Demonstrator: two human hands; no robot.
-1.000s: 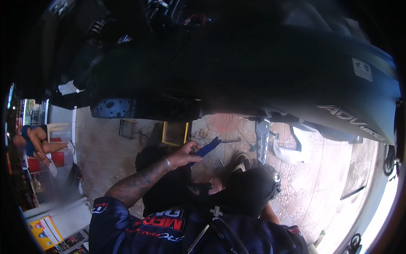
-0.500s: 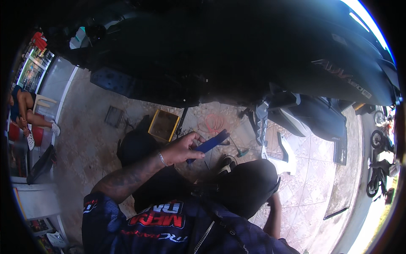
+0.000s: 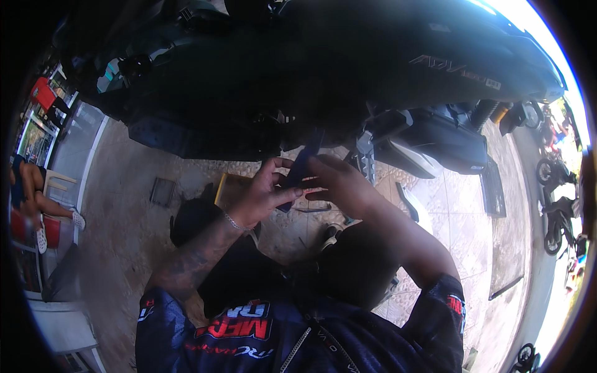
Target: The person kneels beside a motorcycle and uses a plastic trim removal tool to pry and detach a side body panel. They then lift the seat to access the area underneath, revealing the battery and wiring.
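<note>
Item 1: L hand [image 3: 260,194]. Fingers grasping dark-blue strip [image 3: 301,169], thumb at its near end; bracelet [image 3: 233,221] on wrist.

Item 2: R hand [image 3: 347,188]. Fingers bent, tips at strip's R edge; on my feed I can't tell grip vs. light touch. Change: a moment ago R was low by the knee & L held strip alone; now both meet at it. I judge the work has gone from one- to two-handed.

Item 3: strip pos. Btwn hands, slanting, far end overlapping the motorcycle [image 3: 311,74] in view; contact unclear.

Item 4: motorcycle. Far side, dark, spans L to R; silver bracket [image 3: 365,158] just beyond R hand.

Item 5: floor [image 3: 460,248]. Yellow-edged tray [image 3: 219,189] L of L hand, part hidden; grey tray [image 3: 163,191] farther L; white panel [image 3: 421,210] R.

Item 6: seated person [image 3: 31,186], far L.
</note>
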